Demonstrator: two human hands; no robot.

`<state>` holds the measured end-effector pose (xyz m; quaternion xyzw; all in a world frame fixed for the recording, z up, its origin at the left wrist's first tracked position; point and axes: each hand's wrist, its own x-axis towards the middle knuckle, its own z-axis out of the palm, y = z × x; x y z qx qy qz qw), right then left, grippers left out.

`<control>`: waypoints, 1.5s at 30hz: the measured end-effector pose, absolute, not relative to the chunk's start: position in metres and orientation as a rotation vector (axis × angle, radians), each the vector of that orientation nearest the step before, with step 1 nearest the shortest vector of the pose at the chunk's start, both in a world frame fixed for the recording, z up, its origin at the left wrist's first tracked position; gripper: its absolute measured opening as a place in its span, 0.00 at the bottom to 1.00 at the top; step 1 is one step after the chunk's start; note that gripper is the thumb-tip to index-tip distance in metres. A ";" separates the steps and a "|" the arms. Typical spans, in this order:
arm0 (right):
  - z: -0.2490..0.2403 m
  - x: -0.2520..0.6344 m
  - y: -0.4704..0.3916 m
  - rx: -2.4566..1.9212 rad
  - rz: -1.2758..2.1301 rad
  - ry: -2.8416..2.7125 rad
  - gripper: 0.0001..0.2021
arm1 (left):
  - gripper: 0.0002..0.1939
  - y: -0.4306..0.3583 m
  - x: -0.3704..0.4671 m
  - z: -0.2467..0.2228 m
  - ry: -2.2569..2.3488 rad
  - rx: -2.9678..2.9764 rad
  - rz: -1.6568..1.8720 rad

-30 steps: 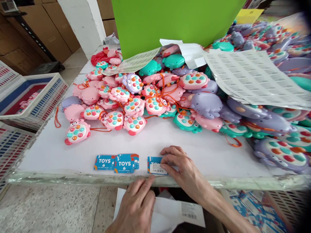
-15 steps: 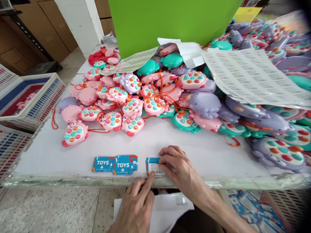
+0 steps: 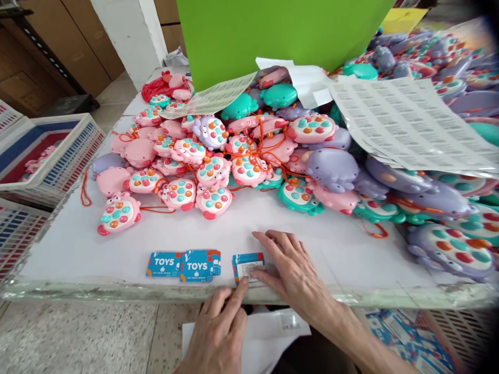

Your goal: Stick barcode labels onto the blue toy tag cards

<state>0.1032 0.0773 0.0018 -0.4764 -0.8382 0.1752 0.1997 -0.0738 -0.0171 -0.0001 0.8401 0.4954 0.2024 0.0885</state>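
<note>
A blue card (image 3: 248, 257) bearing a white barcode label (image 3: 246, 269) lies on the white table near its front edge. My left hand (image 3: 222, 327) touches the label's lower edge with its index fingertip, the other fingers bent and apart from it. The thumb of my right hand (image 3: 292, 265) rests on the label's right part, while its fingers spread above the table beside the card. To the left lie overlapping blue TOYS cards (image 3: 197, 265), (image 3: 164, 263). Neither hand grips anything.
Pink, purple and green animal toys (image 3: 212, 171) with orange cords are heaped behind the cards. Label sheets (image 3: 413, 122) lie over the heap at right. A green panel (image 3: 280, 36) stands behind. White baskets (image 3: 74, 156) are at left; a basket of cards (image 3: 409, 337) sits below right.
My right hand's fingers have opened and lifted away from the card, uncovering its right side; the thumb remains on the label. My left hand has hardly moved.
</note>
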 end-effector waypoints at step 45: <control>0.011 0.170 0.025 -1.331 0.547 -1.997 0.09 | 0.11 -0.039 -0.112 0.015 1.687 2.657 0.529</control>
